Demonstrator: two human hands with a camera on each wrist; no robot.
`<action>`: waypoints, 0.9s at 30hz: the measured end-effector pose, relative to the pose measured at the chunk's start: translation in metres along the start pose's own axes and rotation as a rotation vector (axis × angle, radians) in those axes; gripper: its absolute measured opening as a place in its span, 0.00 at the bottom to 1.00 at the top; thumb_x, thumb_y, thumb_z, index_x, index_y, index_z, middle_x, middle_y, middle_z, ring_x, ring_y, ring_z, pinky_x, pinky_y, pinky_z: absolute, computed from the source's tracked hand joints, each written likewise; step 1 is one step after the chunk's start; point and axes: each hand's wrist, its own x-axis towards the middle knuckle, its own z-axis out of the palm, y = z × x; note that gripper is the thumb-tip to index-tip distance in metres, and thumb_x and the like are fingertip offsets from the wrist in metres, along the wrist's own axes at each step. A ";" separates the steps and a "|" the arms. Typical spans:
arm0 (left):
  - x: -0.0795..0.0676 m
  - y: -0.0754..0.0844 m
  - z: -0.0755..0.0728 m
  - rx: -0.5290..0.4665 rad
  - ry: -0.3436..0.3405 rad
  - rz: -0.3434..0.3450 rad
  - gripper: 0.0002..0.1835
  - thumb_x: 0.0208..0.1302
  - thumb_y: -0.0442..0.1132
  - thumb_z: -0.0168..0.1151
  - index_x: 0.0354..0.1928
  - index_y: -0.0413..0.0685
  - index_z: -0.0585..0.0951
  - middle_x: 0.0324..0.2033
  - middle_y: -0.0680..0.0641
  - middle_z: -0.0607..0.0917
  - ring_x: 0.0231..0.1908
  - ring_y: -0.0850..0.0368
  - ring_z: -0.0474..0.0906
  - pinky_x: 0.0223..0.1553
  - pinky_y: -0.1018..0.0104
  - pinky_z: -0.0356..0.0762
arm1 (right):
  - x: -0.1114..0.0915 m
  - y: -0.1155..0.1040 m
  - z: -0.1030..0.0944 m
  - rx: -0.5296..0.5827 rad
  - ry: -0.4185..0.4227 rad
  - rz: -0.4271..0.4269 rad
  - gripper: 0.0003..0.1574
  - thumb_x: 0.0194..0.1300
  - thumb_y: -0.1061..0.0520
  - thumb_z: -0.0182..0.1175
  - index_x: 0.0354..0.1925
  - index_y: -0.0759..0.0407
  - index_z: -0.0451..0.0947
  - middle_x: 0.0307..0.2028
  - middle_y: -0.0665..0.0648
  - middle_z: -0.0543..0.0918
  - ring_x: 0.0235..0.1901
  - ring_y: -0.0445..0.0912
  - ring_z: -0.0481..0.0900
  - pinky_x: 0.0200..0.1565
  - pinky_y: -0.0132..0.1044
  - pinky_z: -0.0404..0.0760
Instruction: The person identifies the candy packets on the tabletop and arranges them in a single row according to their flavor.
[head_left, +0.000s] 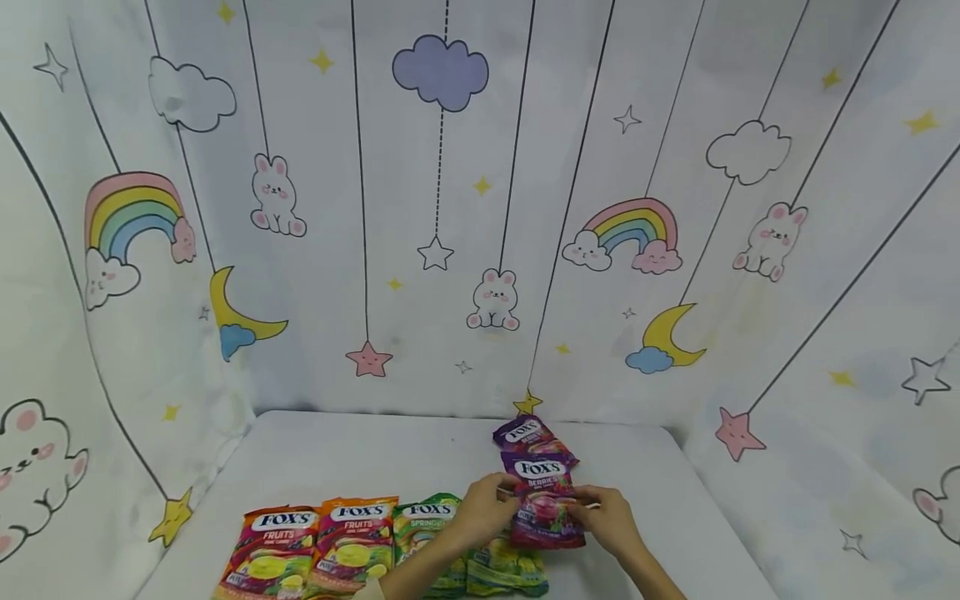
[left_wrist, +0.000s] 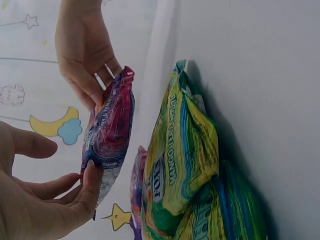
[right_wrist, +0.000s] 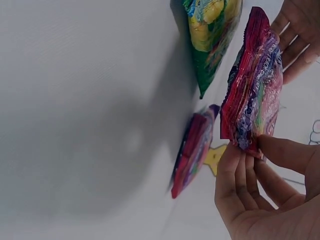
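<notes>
A purple Fox's Berries candy bag is held up above the table between both hands. My left hand pinches its left edge, with one finger raised off it in the left wrist view. My right hand grips the opposite edge between thumb and fingers, as the right wrist view shows. Behind the held bag, another purple Berries bag lies on the table. Below, a yellow-green candy bag is partly covered by the held bag and left hand; "Mango" is printed on its side.
To the left, two orange-red Fox's Fruits bags lie in a row with a green Fox's Spring bag, partly hidden by the left forearm. The white table meets a printed cloth backdrop at the back and sides.
</notes>
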 end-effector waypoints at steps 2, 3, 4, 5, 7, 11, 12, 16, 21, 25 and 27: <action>0.001 0.000 0.002 -0.005 -0.005 -0.010 0.19 0.70 0.37 0.63 0.60 0.38 0.80 0.52 0.42 0.84 0.46 0.52 0.83 0.39 0.60 0.85 | -0.001 0.001 -0.002 -0.008 0.003 0.010 0.18 0.61 0.64 0.72 0.50 0.70 0.86 0.33 0.55 0.87 0.33 0.47 0.86 0.32 0.37 0.87; 0.002 0.000 0.004 -0.006 -0.005 -0.012 0.20 0.69 0.37 0.63 0.60 0.38 0.80 0.53 0.42 0.84 0.45 0.53 0.83 0.38 0.60 0.85 | -0.002 0.002 -0.004 -0.011 0.004 0.014 0.18 0.61 0.64 0.72 0.49 0.70 0.87 0.33 0.55 0.87 0.33 0.47 0.86 0.32 0.37 0.87; 0.002 -0.001 0.006 -0.012 -0.011 -0.018 0.20 0.69 0.37 0.63 0.60 0.38 0.80 0.53 0.42 0.84 0.45 0.53 0.83 0.37 0.60 0.85 | -0.002 0.003 -0.005 -0.010 0.006 0.021 0.18 0.61 0.64 0.72 0.49 0.70 0.87 0.33 0.54 0.87 0.33 0.47 0.86 0.32 0.37 0.87; 0.002 -0.001 0.007 -0.014 -0.013 -0.021 0.20 0.68 0.37 0.64 0.60 0.38 0.81 0.52 0.42 0.84 0.44 0.54 0.83 0.37 0.61 0.85 | -0.003 0.004 -0.006 -0.010 0.008 0.024 0.18 0.61 0.64 0.72 0.49 0.70 0.87 0.33 0.54 0.87 0.33 0.47 0.86 0.31 0.37 0.87; 0.003 -0.001 0.011 -0.014 -0.015 -0.027 0.20 0.67 0.37 0.64 0.60 0.37 0.81 0.51 0.43 0.85 0.42 0.55 0.84 0.36 0.62 0.84 | -0.004 0.007 -0.008 -0.005 0.008 0.028 0.18 0.61 0.64 0.72 0.49 0.70 0.86 0.32 0.54 0.87 0.33 0.47 0.85 0.31 0.36 0.87; 0.003 0.000 0.017 -0.034 -0.037 -0.037 0.21 0.68 0.37 0.64 0.60 0.36 0.81 0.49 0.43 0.86 0.41 0.55 0.84 0.36 0.60 0.85 | -0.008 0.014 -0.011 0.004 0.001 0.018 0.18 0.61 0.64 0.72 0.48 0.71 0.86 0.32 0.55 0.87 0.33 0.47 0.86 0.32 0.36 0.87; 0.004 0.000 0.018 -0.040 -0.044 -0.035 0.20 0.68 0.37 0.64 0.60 0.36 0.81 0.49 0.42 0.86 0.42 0.55 0.84 0.37 0.60 0.85 | -0.008 0.016 -0.013 0.008 -0.004 0.016 0.18 0.61 0.64 0.72 0.49 0.72 0.86 0.32 0.55 0.87 0.33 0.47 0.86 0.32 0.36 0.87; 0.004 -0.003 0.022 -0.043 -0.071 -0.013 0.20 0.69 0.36 0.63 0.60 0.34 0.80 0.51 0.41 0.85 0.42 0.56 0.84 0.38 0.62 0.85 | -0.011 0.020 -0.016 0.012 -0.025 0.022 0.19 0.61 0.63 0.71 0.50 0.72 0.86 0.34 0.55 0.88 0.33 0.47 0.86 0.32 0.37 0.87; 0.005 -0.005 0.029 0.015 -0.083 -0.035 0.20 0.69 0.39 0.65 0.59 0.37 0.82 0.50 0.43 0.86 0.41 0.59 0.83 0.38 0.63 0.84 | -0.013 0.024 -0.020 -0.002 -0.035 0.043 0.19 0.61 0.63 0.71 0.50 0.71 0.86 0.34 0.55 0.88 0.33 0.47 0.86 0.33 0.38 0.88; 0.006 -0.005 0.033 0.055 -0.100 -0.064 0.21 0.68 0.41 0.65 0.59 0.39 0.82 0.49 0.45 0.87 0.41 0.58 0.84 0.39 0.59 0.85 | -0.014 0.027 -0.022 -0.003 -0.036 0.049 0.20 0.61 0.63 0.72 0.50 0.73 0.85 0.34 0.56 0.88 0.34 0.48 0.86 0.33 0.39 0.88; 0.007 -0.005 0.035 0.061 -0.114 -0.076 0.21 0.68 0.41 0.65 0.59 0.39 0.82 0.48 0.45 0.87 0.41 0.56 0.84 0.40 0.57 0.85 | -0.014 0.029 -0.022 0.003 -0.043 0.044 0.20 0.61 0.64 0.72 0.50 0.73 0.85 0.34 0.57 0.88 0.34 0.49 0.87 0.33 0.39 0.88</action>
